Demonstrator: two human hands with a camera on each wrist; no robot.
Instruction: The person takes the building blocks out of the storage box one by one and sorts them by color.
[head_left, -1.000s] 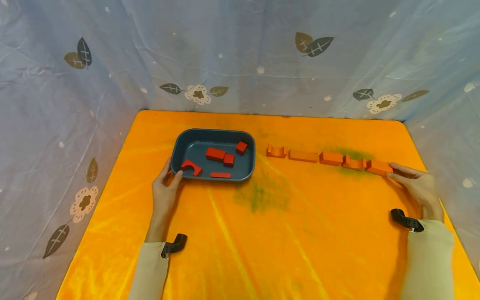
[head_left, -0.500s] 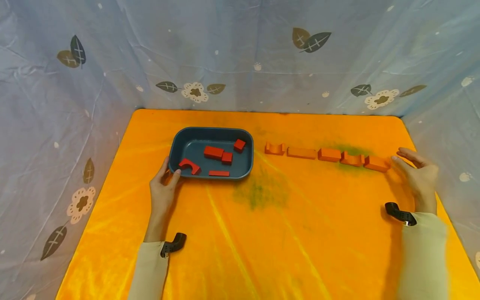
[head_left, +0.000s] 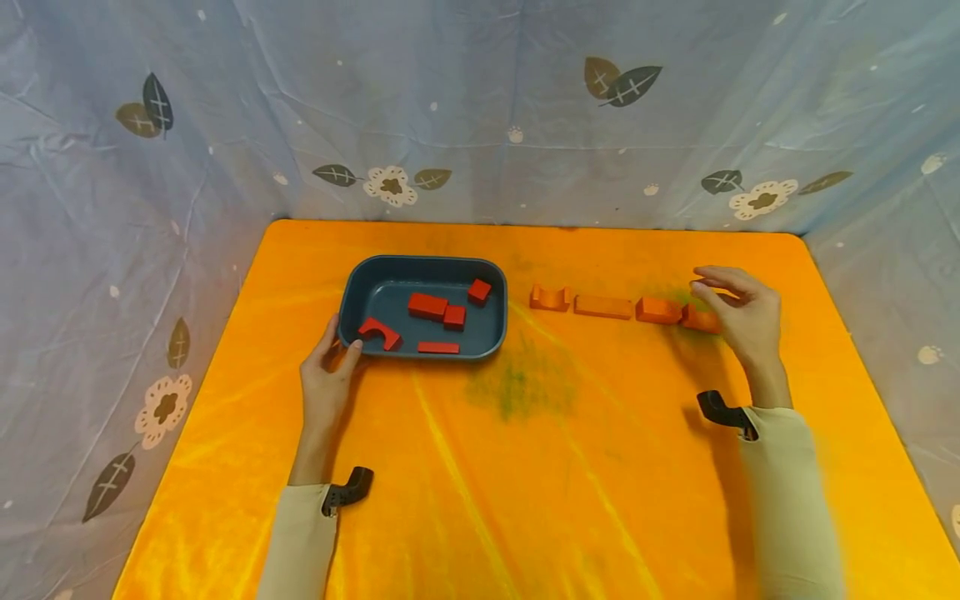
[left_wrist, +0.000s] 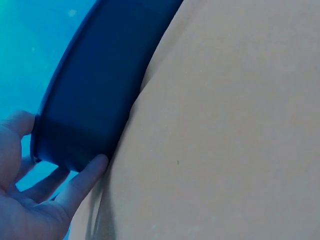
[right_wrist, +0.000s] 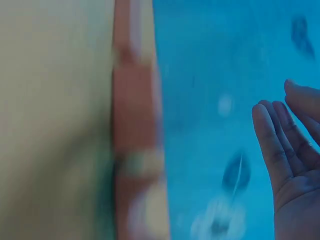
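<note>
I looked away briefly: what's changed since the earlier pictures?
The right hand let go of the end block of the orange row and moved left along the row, hiding that block's spot in the head view. The left hand still holds the blue tray, red blocks unmoved inside.

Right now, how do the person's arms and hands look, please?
The left sleeve and right sleeve are long, plain and pale beige. Near their ends sit the left camera and right camera, black and bent, with no cable visible. The left hand and right hand wear no gloves.
</note>
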